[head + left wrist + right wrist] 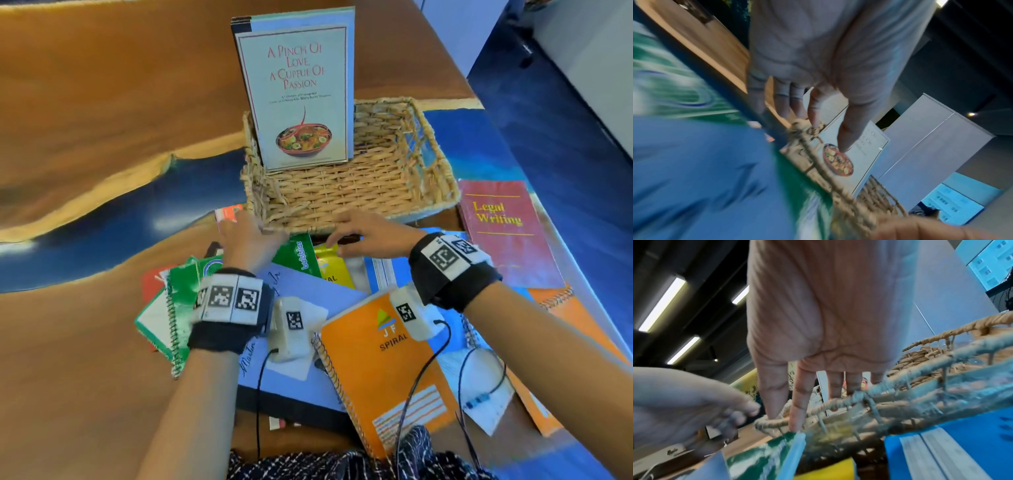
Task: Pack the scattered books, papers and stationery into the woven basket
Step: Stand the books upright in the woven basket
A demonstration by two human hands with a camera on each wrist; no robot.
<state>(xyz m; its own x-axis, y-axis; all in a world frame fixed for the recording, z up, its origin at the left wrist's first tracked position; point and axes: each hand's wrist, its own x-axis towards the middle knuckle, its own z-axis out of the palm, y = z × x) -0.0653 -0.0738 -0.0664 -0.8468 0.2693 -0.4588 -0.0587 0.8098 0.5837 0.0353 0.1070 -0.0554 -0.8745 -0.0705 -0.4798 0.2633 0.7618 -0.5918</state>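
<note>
Presently both hands sit at the near rim of the woven basket (346, 192), which stands on the wood-and-blue table (102, 113) toward its far right part. Left hand (248, 240): palm down, fingers (781, 100) straight and spread, tips at the basket's near left corner; nothing held. Right hand (373, 236): also flat, fingers (799, 399) extended toward the near rim, tips touching or just short of the weave; I cannot tell which. Nothing gripped by either.

Inside the basket: a cookbook (298, 99) with a soup bowl on its cover, upright against the left wall, with another thin light-blue book (308, 19) showing behind its top. The right part of the basket floor is bare weave.

Outside, on the table along its near edge, a loose overlapping heap:
- green "bubbles" packet (299, 257) and yellow packet (334, 267), just under the basket's near rim, between the two hands;
- green spiral notebook (171, 308) under the left wrist;
- pale blue sheet (308, 291) with handwriting, in the middle;
- orange spiral notebook (380, 370) marked "JF SPIRAL", below the right wrist;
- red "Legal Writing" book (507, 233), flat, just beside the basket's right near corner;
- second orange notebook (575, 325), partly under the right forearm.

Wrist views are motion-blurred.
</note>
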